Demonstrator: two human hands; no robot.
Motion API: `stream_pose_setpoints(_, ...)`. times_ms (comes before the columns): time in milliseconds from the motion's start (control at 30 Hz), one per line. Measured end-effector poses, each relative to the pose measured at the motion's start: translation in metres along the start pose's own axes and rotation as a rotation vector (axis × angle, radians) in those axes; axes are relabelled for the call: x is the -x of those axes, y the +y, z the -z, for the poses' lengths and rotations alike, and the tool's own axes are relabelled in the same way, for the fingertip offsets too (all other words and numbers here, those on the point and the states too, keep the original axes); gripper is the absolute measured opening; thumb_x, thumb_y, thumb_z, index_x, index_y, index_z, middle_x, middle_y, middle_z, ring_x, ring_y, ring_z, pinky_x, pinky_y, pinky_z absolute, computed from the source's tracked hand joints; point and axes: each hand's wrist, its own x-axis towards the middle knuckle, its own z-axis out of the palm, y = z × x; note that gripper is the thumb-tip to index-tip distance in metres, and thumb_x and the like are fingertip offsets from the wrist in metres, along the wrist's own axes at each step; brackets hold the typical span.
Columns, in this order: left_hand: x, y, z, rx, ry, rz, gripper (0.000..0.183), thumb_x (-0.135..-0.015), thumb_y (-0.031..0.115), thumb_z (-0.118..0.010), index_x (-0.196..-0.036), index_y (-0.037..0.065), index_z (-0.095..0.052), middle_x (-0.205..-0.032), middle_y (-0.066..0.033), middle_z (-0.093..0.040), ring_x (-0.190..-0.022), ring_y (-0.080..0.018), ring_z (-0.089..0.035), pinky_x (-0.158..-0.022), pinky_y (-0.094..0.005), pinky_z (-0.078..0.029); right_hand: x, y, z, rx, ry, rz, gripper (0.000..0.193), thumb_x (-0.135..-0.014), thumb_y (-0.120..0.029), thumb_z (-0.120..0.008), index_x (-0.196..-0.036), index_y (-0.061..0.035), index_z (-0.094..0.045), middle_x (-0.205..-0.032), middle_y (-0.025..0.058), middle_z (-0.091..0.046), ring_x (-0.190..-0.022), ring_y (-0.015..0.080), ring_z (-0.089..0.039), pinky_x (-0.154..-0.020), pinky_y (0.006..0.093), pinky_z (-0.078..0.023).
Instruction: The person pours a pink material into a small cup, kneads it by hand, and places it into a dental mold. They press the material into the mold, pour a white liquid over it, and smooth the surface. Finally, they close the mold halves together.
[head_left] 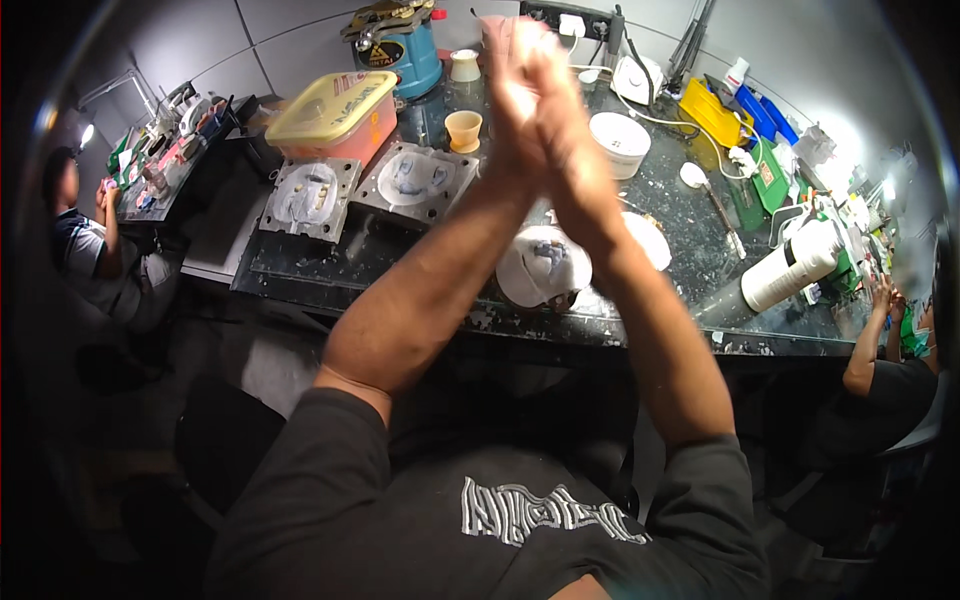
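Note:
My left hand [508,120] and my right hand [566,125] are raised above the bench, pressed palm to palm. Their fingers point away from me, stretched out but blurred by motion and bright light. Nothing shows between them, though the inner faces of the palms are hidden. Below my wrists lies a round white plaster mould [530,275] with grey marks, close to the bench's front edge. Left of my forearms sit two metal flask halves filled with plaster, one with tooth shapes [305,200] and one with a grey arch-shaped mark [415,178].
The dark bench [350,262] carries a pink tub with a yellow lid [335,108], a blue machine [410,62], a small cup [463,130] and a white round container [620,143]. Rightward are a white bottle [790,265] and a yellow bin [715,112]. Other people sit at both sides.

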Motion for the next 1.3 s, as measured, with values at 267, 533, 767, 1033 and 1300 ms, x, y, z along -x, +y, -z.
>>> stream_pose_setpoints(267,-0.075,0.054,0.028,-0.636,-0.171,-0.081,0.095,-0.104,0.071,-0.033,-0.169,0.008,-0.005,-0.177,-0.0149,-0.009,-0.162,-0.0322,-0.009,-0.129,-0.0443,-0.010,0.028,-0.056,-0.030,-0.068,-0.025,-0.033,0.074,-0.112,-0.054,-0.031,-0.163,0.0007,-0.032,-0.166,0.0205,-0.036,-0.157,0.0284,-0.026,-0.128,0.0408,-0.016)
stream_pose_setpoints(533,-0.088,0.049,0.057,-1.397,-0.189,-0.851,0.054,-0.112,0.033,-0.041,-0.151,-0.004,-0.036,-0.146,-0.0296,-0.046,-0.137,-0.0415,-0.047,-0.116,-0.0506,-0.037,0.027,-0.026,-0.018,-0.351,0.219,-0.129,0.028,-0.109,-0.017,-0.061,-0.129,0.0009,-0.068,-0.120,0.0089,-0.073,-0.111,0.0127,-0.066,-0.101,0.0289,-0.051)
stream_pose_setpoints(767,0.016,0.101,0.033,-1.868,-0.544,0.038,0.079,-0.086,0.044,-0.080,-0.145,0.000,-0.050,-0.126,-0.0244,-0.060,-0.121,-0.0400,-0.055,-0.109,-0.0491,-0.044,0.022,-0.030,0.055,-0.040,-0.130,-0.424,0.036,-0.109,-0.027,-0.059,-0.135,-0.0043,-0.068,-0.096,-0.0027,-0.068,-0.081,0.0060,-0.056,-0.071,0.0217,-0.047)
stream_pose_setpoints(1033,0.071,0.139,0.053,-2.130,-0.771,0.362,0.111,-0.068,0.050,-0.091,-0.151,-0.005,-0.044,-0.143,-0.0236,-0.052,-0.132,-0.0385,-0.049,-0.116,-0.0499,-0.037,0.026,-0.045,0.093,-0.012,-0.712,-0.633,0.034,-0.104,-0.020,-0.068,-0.134,-0.0047,-0.069,-0.113,0.0049,-0.075,-0.097,0.0082,-0.069,-0.074,0.0235,-0.054)
stream_pose_setpoints(1300,0.005,0.168,0.084,-1.750,-0.940,0.757,0.121,-0.070,0.037,-0.087,-0.164,-0.002,-0.023,-0.171,-0.0256,-0.024,-0.160,-0.0359,-0.019,-0.129,-0.0414,-0.023,0.035,-0.044,0.052,0.298,-0.675,-0.318,0.023,-0.095,-0.021,-0.076,-0.110,-0.0031,-0.076,-0.102,0.0163,-0.078,-0.095,0.0301,-0.076,-0.086,0.0387,-0.058)
